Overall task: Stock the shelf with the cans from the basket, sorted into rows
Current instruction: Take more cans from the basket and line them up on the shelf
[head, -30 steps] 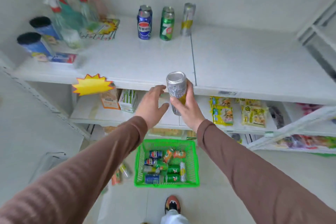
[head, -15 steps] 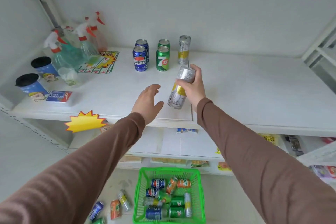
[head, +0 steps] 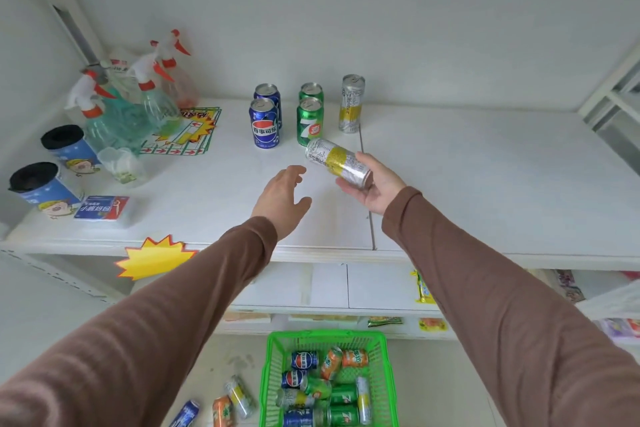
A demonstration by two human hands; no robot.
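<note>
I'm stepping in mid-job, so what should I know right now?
Right hand grips a silver-yellow can, tilted on its side above the shelf. Left hand is open, holding nothing.
Done: two blue cans, two green cans and one silver can stand in three rows at the back.
Left: stand the held can in front of the silver one, then shelve the cans in the basket. A few loose cans lie on the floor beside it.
</note>
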